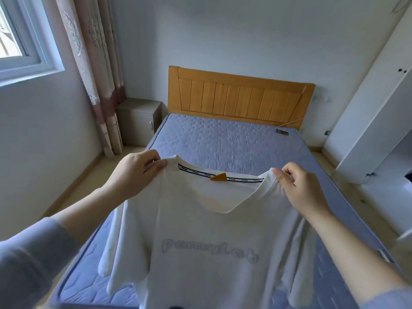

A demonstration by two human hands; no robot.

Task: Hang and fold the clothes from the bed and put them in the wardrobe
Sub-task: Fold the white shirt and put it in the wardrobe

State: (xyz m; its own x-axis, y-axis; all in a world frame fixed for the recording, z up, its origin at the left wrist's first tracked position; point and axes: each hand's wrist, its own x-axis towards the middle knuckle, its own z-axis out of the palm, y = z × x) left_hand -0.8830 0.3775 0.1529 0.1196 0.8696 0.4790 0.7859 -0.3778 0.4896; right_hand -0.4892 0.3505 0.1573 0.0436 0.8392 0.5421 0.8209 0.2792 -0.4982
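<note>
Soft, cool daylight for you, with wide-angle bending at the edges.
Your light comes from the window (20,41) at upper left, itself washed out; shadows on the bed (223,139) are faint. The wardrobe (367,112) and curtain (93,74) bow near the edges, and your sleeve (29,268) at lower left blurs.

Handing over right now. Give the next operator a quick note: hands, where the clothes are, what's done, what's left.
Left hand: pinches one shoulder of the white T-shirt, by the collar.
Right hand: pinches the other shoulder.
T-shirt: held up and spread over the bed, printed front towards the camera, hem out of view.
Wardrobe: white, to the right; its inside is not visible.
Done: shirt picked up and opened out. No other clothes show on the mattress.
Left: fold or hang this shirt and put it in the wardrobe. No hanger in view.
</note>
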